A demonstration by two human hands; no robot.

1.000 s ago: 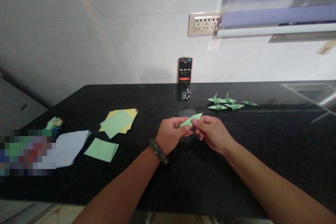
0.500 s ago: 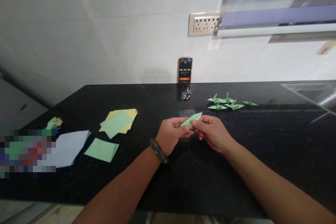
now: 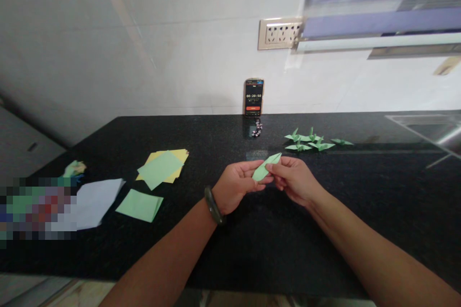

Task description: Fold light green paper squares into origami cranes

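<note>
Between my hands is a piece of green origami paper [image 3: 262, 169], folded into a narrow shape with a point at its upper right. My left hand [image 3: 237, 181], with a dark bangle on its wrist, grips the lower left end, its fingers behind the paper. On the right side, my right hand [image 3: 293, 176] pinches the fold, thumb on top; its other fingers are partly hidden. Behind the right hand, several green paper cranes [image 3: 310, 141] stand grouped on the black countertop [image 3: 281, 249].
A phone [image 3: 254, 98] showing a timer leans on the wall, with a beaded string [image 3: 257, 128] before it. To the left lie green and yellow sheets [image 3: 161, 168], a folded green sheet [image 3: 139, 205] and white paper [image 3: 97, 204]. A metal-edged fixture [image 3: 432, 129] is at far right.
The folded paper has shifted slightly right and tilted more steeply. My left hand's fingers have straightened somewhat behind it, and the right thumb stays on the paper.
</note>
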